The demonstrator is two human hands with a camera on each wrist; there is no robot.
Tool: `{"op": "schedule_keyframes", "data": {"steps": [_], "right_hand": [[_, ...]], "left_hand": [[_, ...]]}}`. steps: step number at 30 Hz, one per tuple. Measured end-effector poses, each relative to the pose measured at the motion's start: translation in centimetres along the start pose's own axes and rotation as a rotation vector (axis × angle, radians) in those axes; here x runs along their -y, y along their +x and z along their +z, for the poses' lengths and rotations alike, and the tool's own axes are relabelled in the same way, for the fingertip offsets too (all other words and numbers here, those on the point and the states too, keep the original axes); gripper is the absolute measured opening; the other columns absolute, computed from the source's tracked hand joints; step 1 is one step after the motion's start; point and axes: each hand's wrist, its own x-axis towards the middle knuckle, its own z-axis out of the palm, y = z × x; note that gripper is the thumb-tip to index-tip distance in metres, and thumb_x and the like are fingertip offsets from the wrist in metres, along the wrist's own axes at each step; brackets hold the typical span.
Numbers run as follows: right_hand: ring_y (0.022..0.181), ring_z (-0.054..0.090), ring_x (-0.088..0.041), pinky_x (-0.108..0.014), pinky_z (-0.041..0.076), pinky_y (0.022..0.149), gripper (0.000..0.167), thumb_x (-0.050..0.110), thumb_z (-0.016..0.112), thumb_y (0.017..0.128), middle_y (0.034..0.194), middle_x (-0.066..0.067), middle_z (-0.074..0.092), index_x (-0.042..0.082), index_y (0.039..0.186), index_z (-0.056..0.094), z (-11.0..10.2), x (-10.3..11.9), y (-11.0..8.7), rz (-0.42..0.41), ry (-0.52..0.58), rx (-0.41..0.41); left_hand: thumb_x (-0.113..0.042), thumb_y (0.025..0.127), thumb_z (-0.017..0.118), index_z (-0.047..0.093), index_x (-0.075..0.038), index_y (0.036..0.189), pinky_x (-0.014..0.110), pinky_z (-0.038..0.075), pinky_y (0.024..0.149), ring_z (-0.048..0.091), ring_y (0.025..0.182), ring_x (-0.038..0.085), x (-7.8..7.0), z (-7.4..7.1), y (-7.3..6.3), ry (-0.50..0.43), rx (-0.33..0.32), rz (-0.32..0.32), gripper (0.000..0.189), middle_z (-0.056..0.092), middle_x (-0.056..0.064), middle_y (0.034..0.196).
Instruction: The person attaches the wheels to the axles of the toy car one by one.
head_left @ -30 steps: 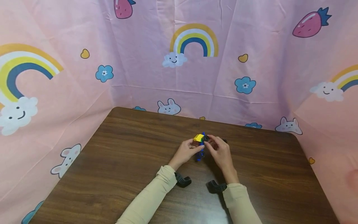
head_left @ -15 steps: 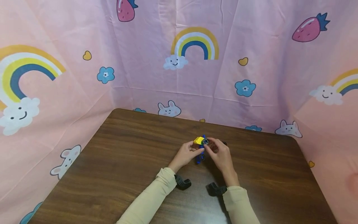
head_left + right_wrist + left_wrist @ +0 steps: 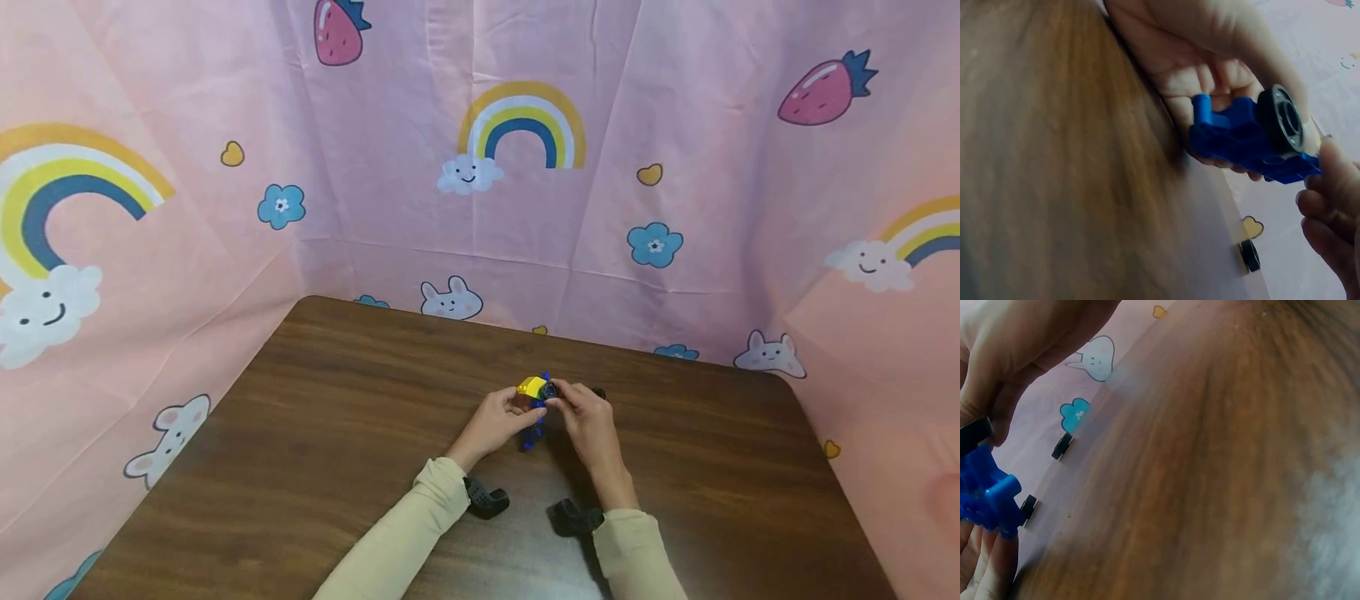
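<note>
- Your left hand (image 3: 492,423) grips the blue toy car (image 3: 1235,142) over the table (image 3: 352,400).
- Your right hand (image 3: 592,425) pinches a black wheel (image 3: 550,390) at its side.
- You're likely fitting that wheel; next, press evenly.

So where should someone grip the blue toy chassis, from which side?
The blue toy chassis is probably best held across its narrow body from the left, as the left hand does; a black wheel juts toward the right hand.
</note>
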Motion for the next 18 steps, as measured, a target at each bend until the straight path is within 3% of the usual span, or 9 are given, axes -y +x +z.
{"op": "schedule_keyframes", "data": {"steps": [9, 18], "right_hand": [[0.071, 0.070, -0.017, -0.020, 0.058, 0.062, 0.025, -0.002, 0.077, 0.089, 0.089, -0.013, 0.077, -0.002, 0.114, 0.078, 0.64, 0.04, -0.58, -0.018, -0.014, -0.049], [0.076, 0.076, -0.026, -0.029, 0.062, 0.063, 0.027, -0.009, 0.079, 0.083, 0.088, -0.015, 0.077, -0.007, 0.110, 0.078, 0.75, -0.11, -0.41, -0.069, -0.076, -0.093]], "left_hand": [[-0.035, 0.097, 0.075, 0.069, -0.005, 0.124, 0.029, 0.061, 0.082, 0.070, 0.088, 0.014, 0.42, 0.28, -0.20, 0.003, -0.005, 0.037, 0.041, 0.073, 0.009, 0.107], [-0.035, 0.097, 0.075, 0.067, -0.006, 0.128, 0.028, 0.061, 0.082, 0.070, 0.087, 0.014, 0.21, 0.34, 0.10, -0.002, 0.015, 0.052, 0.043, 0.074, 0.010, 0.109]]}}
